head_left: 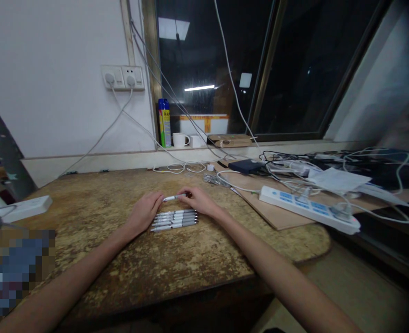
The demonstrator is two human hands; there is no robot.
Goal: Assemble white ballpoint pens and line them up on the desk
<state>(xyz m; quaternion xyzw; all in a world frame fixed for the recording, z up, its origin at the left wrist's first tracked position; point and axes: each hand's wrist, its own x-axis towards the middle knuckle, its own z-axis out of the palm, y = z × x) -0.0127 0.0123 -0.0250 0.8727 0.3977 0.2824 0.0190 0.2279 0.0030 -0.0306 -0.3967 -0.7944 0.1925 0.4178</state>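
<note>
A white and grey pen (171, 198) lies crosswise between my two hands, just above a row of similar pens. My left hand (144, 212) is closed with its fingertips at the pen's left end. Pinched on the other end is my right hand (198, 201), with thumb and fingers bent around it. Below them, several pens (175, 219) with white barrels and grey ends lie side by side on the worn wooden table (149, 273). The left ends of some pens are close beside my left hand.
To the right, a white power strip (304, 208) rests on a cardboard sheet (270, 213) among tangled cables and papers (339, 180). A dark box (246, 165) sits behind. On the windowsill stand a spray can (164, 124) and a white mug (180, 140). Another power strip (27, 208) is at left.
</note>
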